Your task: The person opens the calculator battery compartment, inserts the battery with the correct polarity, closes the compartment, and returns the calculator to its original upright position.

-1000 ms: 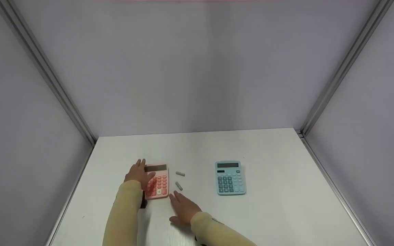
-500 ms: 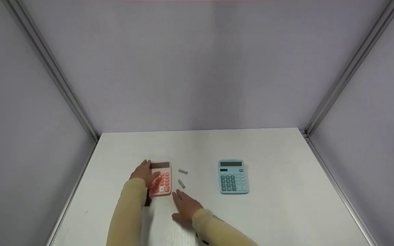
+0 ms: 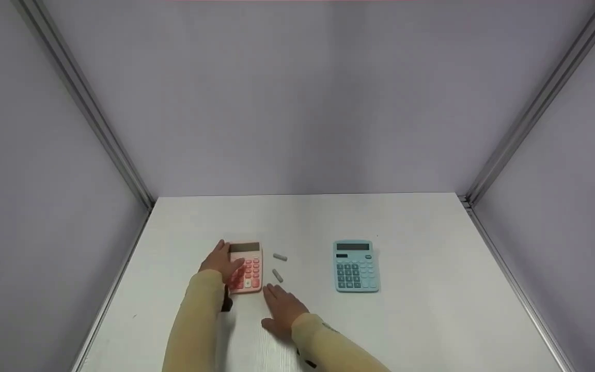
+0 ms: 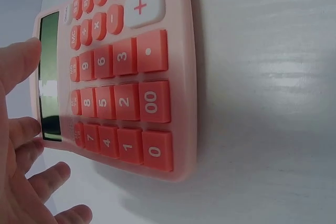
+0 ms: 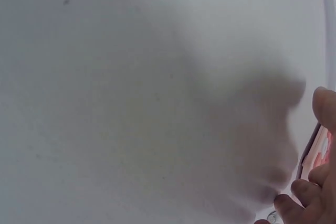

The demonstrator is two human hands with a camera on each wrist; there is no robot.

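Observation:
A pink calculator (image 3: 246, 266) with red keys lies on the white table, screen end away from me. My left hand (image 3: 219, 262) is at its left edge, with the thumb over the calculator's face; the left wrist view shows the thumb tip at the dark screen (image 4: 50, 77) and the other fingers loosely spread beside the edge. My right hand (image 3: 284, 308) is low over the table near the calculator's lower right corner, fingers extended and holding nothing. Two small grey cylinders (image 3: 280, 257) lie right of the calculator, the nearer grey cylinder (image 3: 277, 275) just beyond my right fingertips.
Farther right, a blue calculator (image 3: 356, 266) lies face up on the white table (image 3: 421, 310). Grey walls (image 3: 308, 103) enclose the table at the back and both sides, with metal rails (image 3: 509, 274) along the side edges.
The head view has shifted slightly, so everything appears a little farther right and higher. Both hands, the calculators and the grey cylinders keep about the same places relative to each other.

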